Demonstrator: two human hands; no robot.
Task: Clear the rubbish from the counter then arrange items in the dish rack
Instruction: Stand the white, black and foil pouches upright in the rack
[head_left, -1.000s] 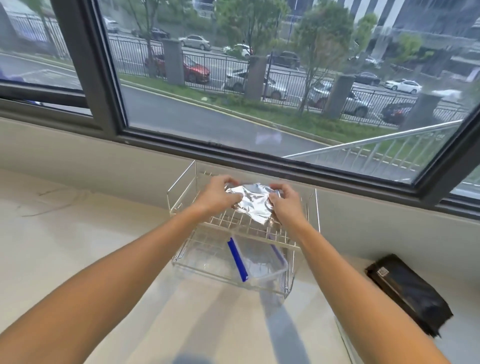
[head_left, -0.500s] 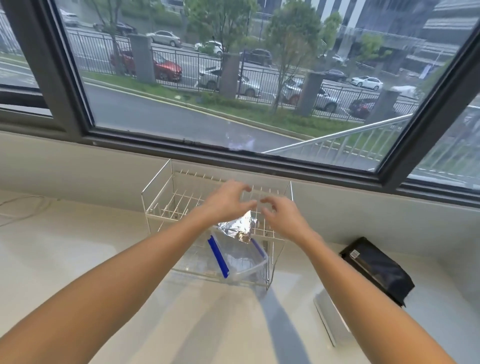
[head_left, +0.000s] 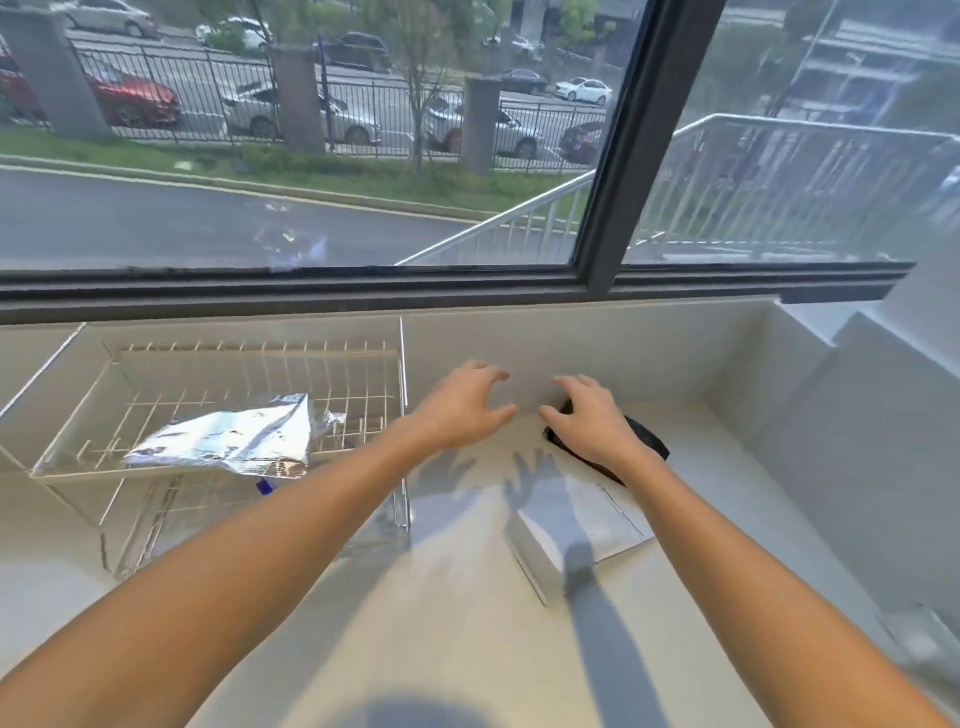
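A white wire dish rack (head_left: 249, 374) stands on the counter at the left, under the window. A crinkled silver foil bag (head_left: 228, 439) lies on its upper tier. Below it a clear bag with a blue strip (head_left: 265, 487) is mostly hidden by my left forearm. Both hands hover over the counter to the right of the rack. My left hand (head_left: 460, 410) has its fingers spread and holds nothing. My right hand (head_left: 589, 418) is also spread and empty, just above a black pouch (head_left: 644, 444) lying near the back wall.
A flat white box (head_left: 582, 525) lies on the pale counter (head_left: 457, 623) in front of the black pouch. The counter ends at a white wall (head_left: 831, 441) on the right and at the window sill (head_left: 363, 296) behind.
Both hands let go of the foil bag, which now rests on the rack's upper tier. They have moved right, over the black pouch, and the view has swung right with them.
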